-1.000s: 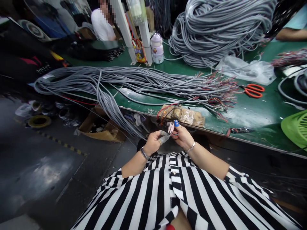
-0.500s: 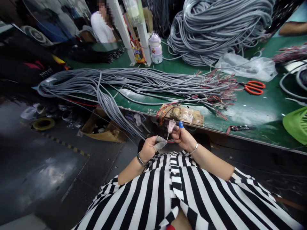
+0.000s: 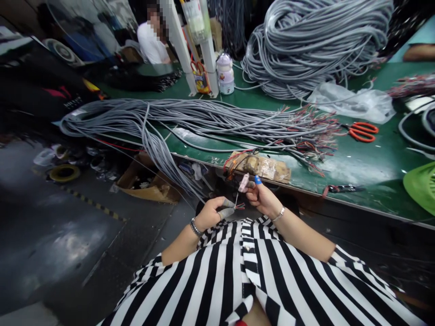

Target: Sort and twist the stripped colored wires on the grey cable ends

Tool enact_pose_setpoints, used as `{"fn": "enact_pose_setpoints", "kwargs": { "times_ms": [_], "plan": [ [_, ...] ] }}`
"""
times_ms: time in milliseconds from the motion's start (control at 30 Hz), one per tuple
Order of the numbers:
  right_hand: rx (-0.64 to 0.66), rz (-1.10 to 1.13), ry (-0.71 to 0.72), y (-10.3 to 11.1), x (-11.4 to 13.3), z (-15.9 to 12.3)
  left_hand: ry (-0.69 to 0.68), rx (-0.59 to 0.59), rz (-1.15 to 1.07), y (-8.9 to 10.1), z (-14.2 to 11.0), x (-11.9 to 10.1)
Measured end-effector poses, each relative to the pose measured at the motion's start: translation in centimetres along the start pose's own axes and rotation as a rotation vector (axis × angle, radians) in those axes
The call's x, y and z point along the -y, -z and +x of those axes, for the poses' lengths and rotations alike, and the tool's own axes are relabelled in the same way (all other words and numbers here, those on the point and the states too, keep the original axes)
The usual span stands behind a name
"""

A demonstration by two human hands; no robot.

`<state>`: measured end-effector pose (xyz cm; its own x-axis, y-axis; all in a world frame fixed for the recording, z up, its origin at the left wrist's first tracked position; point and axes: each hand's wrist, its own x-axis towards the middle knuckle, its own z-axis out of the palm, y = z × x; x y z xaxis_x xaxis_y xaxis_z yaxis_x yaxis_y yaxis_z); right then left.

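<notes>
My left hand (image 3: 212, 211), with grey finger cots on thumb and forefinger, is closed in a pinch on the stripped end of a thin cable (image 3: 238, 206) with red and dark wires. My right hand (image 3: 262, 196), with pink and blue finger cots, is closed and pinches one of those fine wires just above. Both hands hover in front of my striped dress, below the edge of the green workbench (image 3: 356, 158). A taped cardboard pad (image 3: 263, 166) with wire ends lies on the bench edge right above my hands.
A long bundle of grey cables (image 3: 204, 117) lies across the bench and droops over its left edge. A big grey cable coil (image 3: 316, 40), orange scissors (image 3: 363, 130), a plastic bag (image 3: 353, 102) and a green fan (image 3: 423, 185) are further off. A person in white sits beyond the bench.
My hands have drawn slightly apart, the left lower and the right higher, stretching a fine wire between them. The view has shifted a little.
</notes>
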<state>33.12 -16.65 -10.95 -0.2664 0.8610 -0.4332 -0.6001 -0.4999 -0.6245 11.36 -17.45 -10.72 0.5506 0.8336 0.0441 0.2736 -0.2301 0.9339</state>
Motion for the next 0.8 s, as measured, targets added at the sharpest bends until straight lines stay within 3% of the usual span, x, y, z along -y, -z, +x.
{"fn": "enact_pose_setpoints", "kwargs": {
  "times_ms": [67,267,367,433,600,733,800],
  "plan": [
    [-0.03,-0.014,0.003,0.4,-0.3,0.0,-0.043,0.005,0.111,1.0,1.0,0.2],
    [-0.008,-0.07,0.006,0.7,-1.1,-0.3,-0.143,-0.31,0.205,3.6,5.4,-0.9],
    [-0.006,-0.095,0.008,0.7,-1.3,-0.7,-0.261,-0.34,0.432,4.6,8.7,-1.9],
    [-0.024,-0.112,0.013,0.8,-1.4,-0.9,-0.286,-0.272,0.682,5.2,11.1,-2.5],
    [-0.039,-0.211,0.003,0.9,-1.8,-1.4,-0.122,0.042,1.164,6.7,16.1,-4.2],
    [-0.01,-0.292,0.009,1.1,-1.9,-1.9,-0.048,0.278,1.313,8.2,18.1,-5.6],
    [-0.002,-0.313,0.006,1.3,-2.0,-2.1,-0.037,0.265,1.29,9.3,18.8,-6.4]
  ]
}}
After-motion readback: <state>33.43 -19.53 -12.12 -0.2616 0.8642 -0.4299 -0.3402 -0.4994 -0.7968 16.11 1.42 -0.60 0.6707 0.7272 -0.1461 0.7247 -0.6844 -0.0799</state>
